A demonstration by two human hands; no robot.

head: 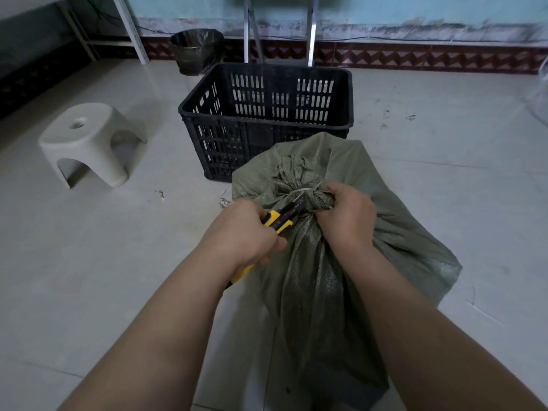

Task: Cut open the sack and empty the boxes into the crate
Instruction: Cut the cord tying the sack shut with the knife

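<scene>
Forearms fill the foreground as I work at the neck of a green woven sack [341, 262] standing on the floor between them. To the left of the neck, my left hand [240, 232] is closed around a yellow-and-black utility knife [280, 218], its tip laid against the pale tie [305, 190] that cinches the bunched cloth. Just right of the blade, my right hand [347, 215] is clenched on the gathered neck directly below the tie, holding it taut and upright.

I judge the weave soft and slack, creasing wherever it is squeezed, and a little slick, so the gathered neck looks like the one firm place to hold. Lower down, the cloth shows flat faces and corners, which I take for the boxes inside, hidden from view. Bulky more than fragile, I would guess, and best tipped by the neck and a bottom corner. The blade works close to my right fingers, and that is the risk.

Beyond my grip and touching the sack's far side stands the black slotted crate [267, 120]; what I see of its inside looks empty. Well to the left of the knife hand sits a white plastic stool [89, 143]. Past the crate, by the wall, is a lined waste bin [195, 51], with metal legs to its right. Pale glossy tiles [89, 262] carry scraps and dust near the sack, under a scuffed blue wall with a patterned red skirting.
</scene>
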